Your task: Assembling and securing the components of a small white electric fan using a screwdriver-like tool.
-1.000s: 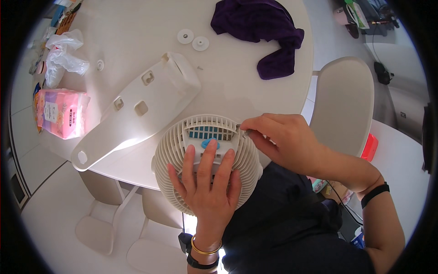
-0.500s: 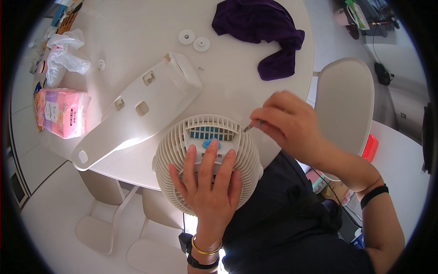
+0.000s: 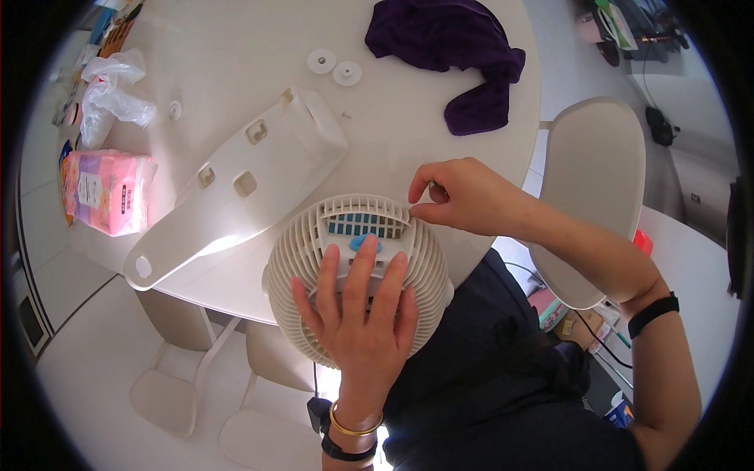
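Observation:
A round cream fan head with a ribbed grille (image 3: 284, 271) rests against the table's near edge, its slatted vent and blue knob (image 3: 366, 242) facing up. My left hand (image 3: 360, 326) lies over it with the fingers spread, the fingertips around the knob. At the grille's upper right rim is my right hand (image 3: 459, 196), fingers curled and thumb tip near the rim. A small metal piece (image 3: 431, 184) glints inside those curled fingers, mostly hidden. Left of the fan lies a long cream plastic stand part (image 3: 216, 216) with square holes.
Two white discs (image 3: 321, 61) and a small screw (image 3: 345, 115) lie beyond the stand part. A purple cloth (image 3: 444, 39) is at the far side. On the left are a pink tissue pack (image 3: 110, 192) and a clear plastic bag (image 3: 114, 90). A chair (image 3: 593, 180) stands right.
My right hand has shifted left and turned at the grille's rim, its fingers curling over the metal piece that stuck out before. My left hand stays on the fan.

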{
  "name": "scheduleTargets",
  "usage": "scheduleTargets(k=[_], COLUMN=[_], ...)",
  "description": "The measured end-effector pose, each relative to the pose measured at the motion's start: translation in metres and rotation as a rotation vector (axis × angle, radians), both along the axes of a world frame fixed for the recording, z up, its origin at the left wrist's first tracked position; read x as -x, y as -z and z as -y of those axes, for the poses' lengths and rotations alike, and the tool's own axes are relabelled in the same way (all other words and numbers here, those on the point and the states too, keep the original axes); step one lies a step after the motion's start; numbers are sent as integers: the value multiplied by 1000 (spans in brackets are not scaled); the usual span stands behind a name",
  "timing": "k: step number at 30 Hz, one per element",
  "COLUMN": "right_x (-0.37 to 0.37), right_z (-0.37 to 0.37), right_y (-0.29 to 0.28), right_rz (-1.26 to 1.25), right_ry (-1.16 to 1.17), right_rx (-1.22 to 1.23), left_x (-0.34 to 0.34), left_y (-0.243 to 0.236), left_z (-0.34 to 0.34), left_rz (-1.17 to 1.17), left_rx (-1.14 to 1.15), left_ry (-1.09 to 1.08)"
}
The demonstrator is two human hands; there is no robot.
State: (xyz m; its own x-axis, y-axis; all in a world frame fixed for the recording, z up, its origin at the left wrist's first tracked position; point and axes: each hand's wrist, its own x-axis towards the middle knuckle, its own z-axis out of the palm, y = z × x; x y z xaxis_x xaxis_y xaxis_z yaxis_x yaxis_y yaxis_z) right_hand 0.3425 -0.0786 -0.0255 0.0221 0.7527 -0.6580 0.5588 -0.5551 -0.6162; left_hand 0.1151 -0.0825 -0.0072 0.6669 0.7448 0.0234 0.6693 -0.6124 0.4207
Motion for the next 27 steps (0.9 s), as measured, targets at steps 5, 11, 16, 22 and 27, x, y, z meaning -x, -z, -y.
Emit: scheduleTargets(k=[5, 11, 16, 22, 27], right_x=[0, 2, -2, -11, -7], right_z=[2, 5, 1, -10, -20], right_y=[14, 13, 17, 25, 18], right_rz=[37, 123, 106, -92, -108], right_ry=[-131, -213, -266, -173, -78], right_rx=[-195, -206, -272, -37, 215], left_x=[0, 1, 0, -1, -1], left_y=[1, 1, 2, 0, 0], left_z=[0, 0, 1, 0, 2], left_rz=[11, 12, 6, 8, 0], left_rx=[1, 7, -3, 5, 4], left_ry=[-4, -2, 2, 11, 13])
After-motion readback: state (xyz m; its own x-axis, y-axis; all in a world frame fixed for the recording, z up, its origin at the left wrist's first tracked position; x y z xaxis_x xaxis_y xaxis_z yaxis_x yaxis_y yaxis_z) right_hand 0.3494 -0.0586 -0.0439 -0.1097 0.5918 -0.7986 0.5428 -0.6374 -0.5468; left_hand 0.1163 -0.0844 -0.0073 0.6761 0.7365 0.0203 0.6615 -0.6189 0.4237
